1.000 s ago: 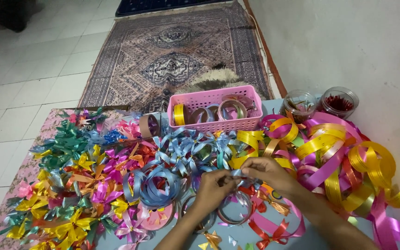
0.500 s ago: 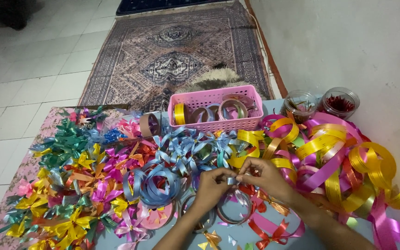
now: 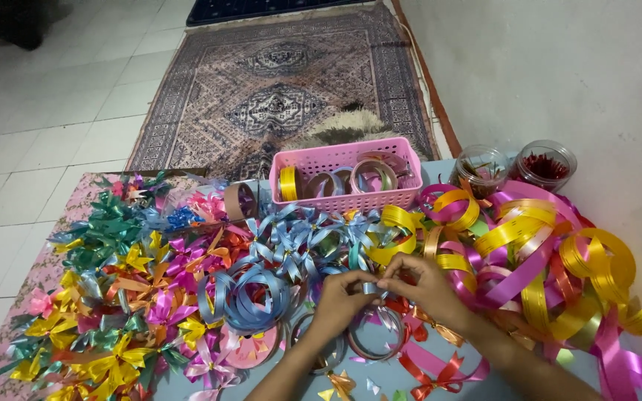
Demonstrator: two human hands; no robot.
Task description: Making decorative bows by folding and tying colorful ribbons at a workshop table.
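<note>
**Both hands pinch a light blue ribbon piece over the desk**

The fingers of the left hand and those of the right hand meet tip to tip, grasping a small piece of light blue ribbon between them, just above the desk near its front middle.

Directly under the hands lie ring-shaped ribbon spools. At 9 o'clock from the hands sits a loose coil of blue ribbon; at 11 o'clock, a cluster of light blue bows. A red bow lies at 5 o'clock, close to the right forearm.

Further out at 9 o'clock spreads a heap of finished bows in green, yellow, pink, orange and purple. At 3 o'clock, long curls of yellow and pink ribbon pile up toward the wall.

At 12 o'clock stands a pink plastic basket holding ribbon rolls. At 1 o'clock, two clear jars stand side by side. Beyond the desk, a patterned rug lies on the tiled floor.
</note>
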